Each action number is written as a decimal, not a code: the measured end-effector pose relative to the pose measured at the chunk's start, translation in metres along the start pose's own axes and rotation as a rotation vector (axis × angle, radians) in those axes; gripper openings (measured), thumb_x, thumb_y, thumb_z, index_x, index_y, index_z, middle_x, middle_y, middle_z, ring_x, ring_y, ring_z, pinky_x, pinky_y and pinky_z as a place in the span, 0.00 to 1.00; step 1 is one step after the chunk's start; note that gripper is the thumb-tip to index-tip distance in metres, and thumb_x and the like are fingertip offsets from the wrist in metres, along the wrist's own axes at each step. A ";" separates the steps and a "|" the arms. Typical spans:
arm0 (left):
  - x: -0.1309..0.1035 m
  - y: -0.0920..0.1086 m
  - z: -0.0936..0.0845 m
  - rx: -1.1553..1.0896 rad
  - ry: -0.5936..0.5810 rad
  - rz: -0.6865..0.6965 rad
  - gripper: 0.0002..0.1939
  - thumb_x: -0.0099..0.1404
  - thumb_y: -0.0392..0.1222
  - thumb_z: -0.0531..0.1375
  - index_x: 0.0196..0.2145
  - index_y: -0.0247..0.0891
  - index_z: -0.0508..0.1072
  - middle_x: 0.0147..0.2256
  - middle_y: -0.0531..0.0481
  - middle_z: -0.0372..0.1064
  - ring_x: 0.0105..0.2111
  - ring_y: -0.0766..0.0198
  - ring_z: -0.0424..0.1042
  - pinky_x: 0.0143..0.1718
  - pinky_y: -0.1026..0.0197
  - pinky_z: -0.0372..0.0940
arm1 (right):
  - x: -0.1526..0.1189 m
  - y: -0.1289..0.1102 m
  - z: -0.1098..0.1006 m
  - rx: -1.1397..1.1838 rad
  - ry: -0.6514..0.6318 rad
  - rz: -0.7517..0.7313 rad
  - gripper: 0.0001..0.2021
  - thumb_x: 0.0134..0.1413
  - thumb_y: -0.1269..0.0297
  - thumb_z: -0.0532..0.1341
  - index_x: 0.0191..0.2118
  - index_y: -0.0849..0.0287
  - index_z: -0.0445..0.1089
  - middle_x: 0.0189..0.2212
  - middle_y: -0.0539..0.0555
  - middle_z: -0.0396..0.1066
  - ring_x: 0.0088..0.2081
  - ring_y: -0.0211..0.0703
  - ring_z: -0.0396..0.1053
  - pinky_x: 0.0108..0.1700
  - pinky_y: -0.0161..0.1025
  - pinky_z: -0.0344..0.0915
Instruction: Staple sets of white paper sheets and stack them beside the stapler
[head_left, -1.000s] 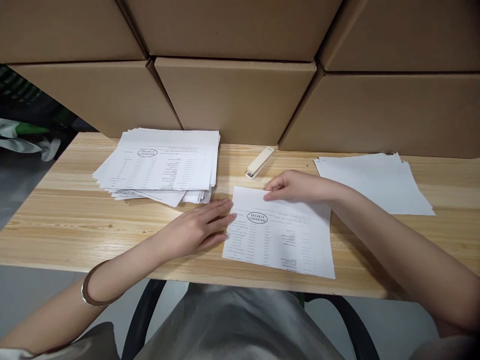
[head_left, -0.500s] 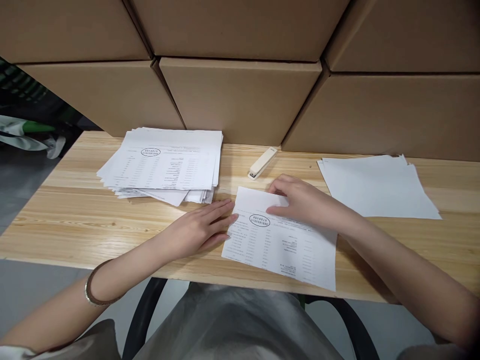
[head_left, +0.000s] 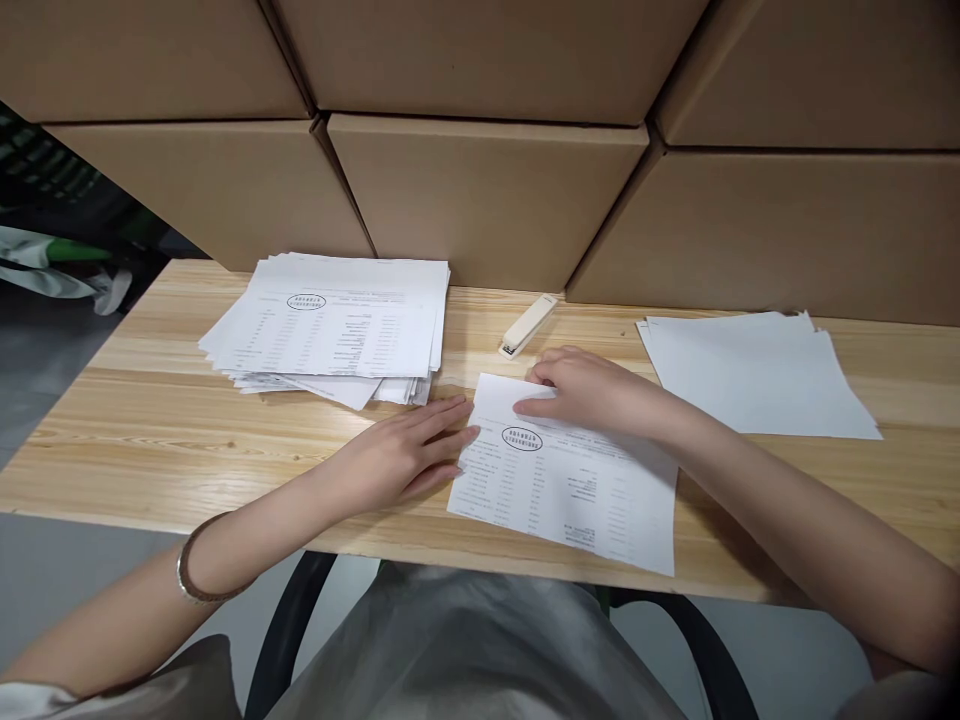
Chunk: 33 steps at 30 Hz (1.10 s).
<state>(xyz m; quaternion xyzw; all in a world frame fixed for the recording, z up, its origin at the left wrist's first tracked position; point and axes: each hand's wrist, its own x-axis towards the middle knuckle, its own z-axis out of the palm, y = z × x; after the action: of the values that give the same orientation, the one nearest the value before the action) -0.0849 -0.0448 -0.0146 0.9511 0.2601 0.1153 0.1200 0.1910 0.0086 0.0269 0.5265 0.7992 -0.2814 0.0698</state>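
Lying partly beneath right grip (head_left: 589, 388): printed sheet (head_left: 559, 490)

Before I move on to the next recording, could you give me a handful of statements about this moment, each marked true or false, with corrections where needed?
1. The right hand is at the far edge of the printed sheet. True.
2. The left hand lies on top of the stapler. False: its fingertips are at the left edge of the printed sheet; the stapler lies beyond that sheet, apart from both hands.
3. A bangle circles the left forearm. True.
4. The thick paper stack is on the person's right. False: it is on the left; a thinner set of blank-looking sheets is on the right.
5. Cardboard boxes stand along the table's far side. True.
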 end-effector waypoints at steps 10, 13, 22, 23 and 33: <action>-0.001 -0.001 0.002 -0.048 0.023 -0.003 0.23 0.70 0.41 0.57 0.61 0.35 0.66 0.64 0.37 0.60 0.65 0.50 0.58 0.63 0.47 0.62 | -0.003 -0.013 -0.005 0.050 0.009 0.139 0.21 0.50 0.47 0.61 0.44 0.55 0.69 0.47 0.57 0.74 0.47 0.54 0.70 0.39 0.42 0.62; 0.000 0.000 0.002 -0.041 0.020 0.004 0.23 0.70 0.41 0.57 0.61 0.35 0.66 0.64 0.37 0.60 0.65 0.50 0.58 0.63 0.47 0.62 | 0.006 -0.011 -0.013 0.030 -0.104 0.132 0.21 0.49 0.40 0.60 0.35 0.55 0.69 0.37 0.54 0.74 0.37 0.48 0.70 0.33 0.40 0.58; 0.000 -0.003 -0.002 -0.103 0.026 0.001 0.22 0.70 0.41 0.57 0.60 0.37 0.68 0.64 0.38 0.60 0.64 0.50 0.60 0.62 0.47 0.65 | 0.012 0.010 -0.012 0.389 -0.117 0.043 0.15 0.53 0.49 0.60 0.31 0.56 0.75 0.28 0.49 0.71 0.30 0.38 0.64 0.32 0.35 0.57; 0.000 -0.001 -0.002 -0.143 0.025 -0.021 0.22 0.70 0.41 0.57 0.60 0.38 0.68 0.64 0.39 0.60 0.64 0.51 0.61 0.62 0.48 0.65 | 0.012 0.013 -0.010 0.421 -0.122 0.038 0.15 0.52 0.49 0.61 0.32 0.56 0.76 0.28 0.49 0.72 0.30 0.38 0.64 0.31 0.35 0.57; 0.042 0.030 0.007 -1.053 0.290 -0.681 0.22 0.68 0.48 0.60 0.56 0.36 0.72 0.54 0.43 0.73 0.53 0.54 0.74 0.56 0.51 0.71 | -0.007 0.027 -0.012 0.581 -0.093 0.020 0.19 0.51 0.45 0.63 0.36 0.55 0.81 0.32 0.52 0.78 0.32 0.43 0.71 0.30 0.36 0.63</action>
<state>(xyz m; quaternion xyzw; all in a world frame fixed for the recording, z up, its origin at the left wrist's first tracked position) -0.0341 -0.0489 -0.0059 0.6038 0.4695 0.3105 0.5644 0.2196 0.0174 0.0299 0.5187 0.6760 -0.5215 -0.0446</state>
